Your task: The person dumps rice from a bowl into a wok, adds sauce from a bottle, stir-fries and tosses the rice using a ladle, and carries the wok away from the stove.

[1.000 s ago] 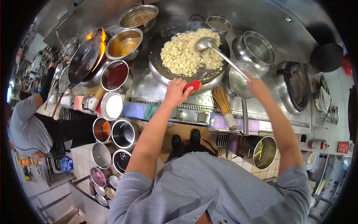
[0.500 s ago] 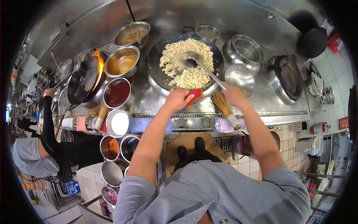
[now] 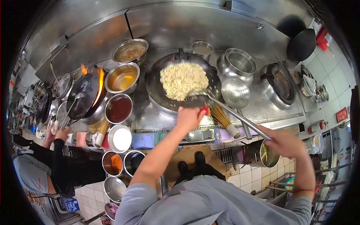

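Observation:
My left hand [image 3: 189, 119] is closed round the near edge of a large black wok [image 3: 155, 88], with a red cloth [image 3: 203, 110] in its grip. The handle beneath is hidden. In the wok a pale yellow heap of what looks like fried rice [image 3: 183, 79] is bunched together and blurred by motion. My right hand [image 3: 287, 142] grips the end of a long metal wok spatula [image 3: 240, 117]. Its head lies at the near right side of the rice, partly blurred. Just below the wok's right side rests a bamboo wok brush [image 3: 223, 119].
A perforated skimmer [image 3: 235, 92] and a metal pot [image 3: 240, 62] stand right of the wok. Bowls of amber liquid [image 3: 122, 78] and dark red sauce [image 3: 118, 108] line its left. Further left, a co-worker's hands [image 3: 60, 133] work at a flaming wok [image 3: 84, 93].
My right hand has drawn back right and down, bringing the spatula head to the near side of the wok. The spread rice is now gathered in one heap. The wok appears tilted.

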Available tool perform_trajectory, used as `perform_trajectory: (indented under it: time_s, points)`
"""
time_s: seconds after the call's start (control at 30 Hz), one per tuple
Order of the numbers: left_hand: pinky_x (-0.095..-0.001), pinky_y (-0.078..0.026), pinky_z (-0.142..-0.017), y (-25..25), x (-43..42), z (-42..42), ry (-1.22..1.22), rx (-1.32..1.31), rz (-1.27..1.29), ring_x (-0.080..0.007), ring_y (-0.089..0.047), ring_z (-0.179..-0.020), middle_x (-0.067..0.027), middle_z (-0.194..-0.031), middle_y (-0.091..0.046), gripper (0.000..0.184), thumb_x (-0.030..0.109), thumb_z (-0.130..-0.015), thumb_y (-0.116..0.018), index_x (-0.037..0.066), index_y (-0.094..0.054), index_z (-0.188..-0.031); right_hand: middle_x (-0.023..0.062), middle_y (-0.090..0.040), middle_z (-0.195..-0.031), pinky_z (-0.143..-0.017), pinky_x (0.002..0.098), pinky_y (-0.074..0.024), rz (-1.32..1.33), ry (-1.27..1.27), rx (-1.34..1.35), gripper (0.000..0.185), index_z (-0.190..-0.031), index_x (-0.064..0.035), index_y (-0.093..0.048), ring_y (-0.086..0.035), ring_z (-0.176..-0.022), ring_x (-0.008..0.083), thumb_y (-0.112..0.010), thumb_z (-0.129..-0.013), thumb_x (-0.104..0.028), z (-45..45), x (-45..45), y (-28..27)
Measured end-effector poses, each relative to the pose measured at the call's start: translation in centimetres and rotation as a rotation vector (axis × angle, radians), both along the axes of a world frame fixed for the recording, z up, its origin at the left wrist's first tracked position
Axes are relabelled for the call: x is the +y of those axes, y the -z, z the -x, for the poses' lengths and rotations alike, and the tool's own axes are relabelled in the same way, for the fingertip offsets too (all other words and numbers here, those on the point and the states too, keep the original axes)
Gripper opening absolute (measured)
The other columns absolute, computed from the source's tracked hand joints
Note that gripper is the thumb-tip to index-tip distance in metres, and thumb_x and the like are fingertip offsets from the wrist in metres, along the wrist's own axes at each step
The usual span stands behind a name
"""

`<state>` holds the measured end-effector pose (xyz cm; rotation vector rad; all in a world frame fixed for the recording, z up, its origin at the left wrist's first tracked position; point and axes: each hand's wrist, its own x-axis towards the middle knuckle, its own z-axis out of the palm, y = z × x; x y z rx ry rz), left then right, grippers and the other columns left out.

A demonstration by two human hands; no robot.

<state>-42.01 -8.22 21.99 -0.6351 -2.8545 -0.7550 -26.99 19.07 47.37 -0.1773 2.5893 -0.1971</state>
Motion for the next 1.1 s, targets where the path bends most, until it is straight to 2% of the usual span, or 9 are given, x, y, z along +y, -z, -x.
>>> perform_trajectory:
  time_s: [0.17, 0.37, 0.43, 0.5, 0.57, 0.73, 0.9, 1.0, 1.1]
  points:
    - [-0.04, -0.042, -0.069, -6.4, -0.4, -2.9, 0.105, 0.162, -0.061, -0.0315, -0.059, -0.053, -0.0106, -0.053, -0.059, 0.037, 0.041, -0.09, -0.06, 0.01, -0.066, -0.07, 0.0177, -0.067, -0.086, -0.07, 0.0433, -0.0498, -0.047, -0.15, -0.105, 0.063, -0.146, -0.0257, -0.042, -0.065, -0.075, 0.035, -0.061, -0.087, -0.02, 1.8, 0.9, -1.6]
    - [-0.0449, -0.038, -0.069, 7.9, 1.9, -2.5, -0.025, 0.215, -0.059, -0.0305, -0.061, -0.061, -0.0136, -0.063, -0.064, 0.037, 0.041, -0.09, -0.059, 0.011, -0.066, -0.069, 0.0261, -0.066, -0.085, -0.078, 0.0493, -0.05, 0.18, -0.082, 0.28, 0.058, -0.146, -0.0176, -0.041, -0.063, -0.082, 0.0444, -0.056, -0.089, -0.017, 10.9, -4.6, 15.6]
    - [-0.046, -0.038, -0.07, 7.8, 1.0, -7.0, 0.066, 0.089, 0.005, -0.0303, -0.061, -0.062, -0.013, -0.066, -0.065, 0.038, 0.042, -0.089, -0.059, 0.011, -0.065, -0.068, 0.027, -0.065, -0.084, -0.078, 0.05, -0.0497, 0.197, -0.073, 0.299, 0.058, -0.146, -0.0171, -0.04, -0.063, -0.081, 0.0448, -0.056, -0.09, -0.017, 9.8, -5.9, 15.4]
    - [-0.046, -0.038, -0.07, 6.9, 0.3, -6.4, 0.141, 0.445, -0.167, -0.0297, -0.062, -0.063, -0.0119, -0.066, -0.065, 0.039, 0.043, -0.09, -0.058, 0.012, -0.066, -0.068, 0.0279, -0.064, -0.083, -0.077, 0.0507, -0.0495, 0.212, -0.065, 0.332, 0.058, -0.146, -0.0166, -0.04, -0.063, -0.081, 0.0452, -0.056, -0.09, -0.017, 9.0, -6.2, 14.5]
    - [-0.0458, -0.038, -0.073, 2.3, -0.4, -2.9, 0.094, 0.051, 0.078, -0.0291, -0.064, -0.065, -0.0114, -0.067, -0.066, 0.04, 0.044, -0.093, -0.055, 0.014, -0.067, -0.07, 0.0278, -0.064, -0.081, -0.075, 0.0517, -0.0488, 0.194, -0.089, 0.268, 0.059, -0.147, -0.017, -0.038, -0.062, -0.078, 0.0457, -0.056, -0.091, -0.019, 7.1, -5.3, 13.5]
    - [-0.0464, -0.041, -0.08, -0.6, -1.3, -2.3, 0.146, -0.216, 0.154, -0.0309, -0.065, -0.071, -0.0118, -0.069, -0.066, 0.049, 0.049, -0.096, -0.046, 0.013, -0.069, -0.073, 0.02, -0.067, -0.086, -0.075, 0.0487, -0.0507, 0.076, -0.187, -0.027, 0.061, -0.147, -0.0293, -0.037, -0.064, -0.08, 0.0413, -0.057, -0.091, -0.017, 2.0, -0.8, 1.8]
    - [-0.0433, -0.045, -0.077, -6.4, -1.0, -0.5, 0.127, 0.08, -0.017, -0.0328, -0.06, -0.056, -0.011, -0.057, -0.061, 0.047, 0.049, -0.092, -0.054, 0.012, -0.066, -0.066, 0.0203, -0.067, -0.091, -0.072, 0.0447, -0.0497, -0.121, -0.133, -0.118, 0.057, -0.146, -0.028, -0.041, -0.065, -0.08, 0.036, -0.056, -0.092, -0.02, 5.0, -2.8, -0.2]
    - [-0.0444, -0.041, -0.073, 4.4, 1.1, 0.4, 0.033, 0.188, -0.044, -0.0306, -0.061, -0.056, -0.0104, -0.057, -0.062, 0.042, 0.046, -0.091, -0.056, 0.013, -0.065, -0.066, 0.0237, -0.066, -0.087, -0.072, 0.0488, -0.0498, 0.172, -0.344, 0.333, 0.058, -0.147, -0.0247, -0.04, -0.065, -0.08, 0.0415, -0.056, -0.091, -0.019, 10.6, -2.8, 12.0]
    - [-0.0449, -0.04, -0.076, 7.8, 1.3, -4.1, 0.046, 0.066, 0.052, -0.0293, -0.062, -0.056, -0.0099, -0.058, -0.063, 0.04, 0.046, -0.092, -0.055, 0.014, -0.067, -0.071, 0.0241, -0.066, -0.087, -0.074, 0.0505, -0.0502, 0.117, -0.158, 0.299, 0.055, -0.145, -0.0203, -0.043, -0.064, -0.079, 0.0442, -0.057, -0.091, -0.018, 10.6, -4.8, 16.2]
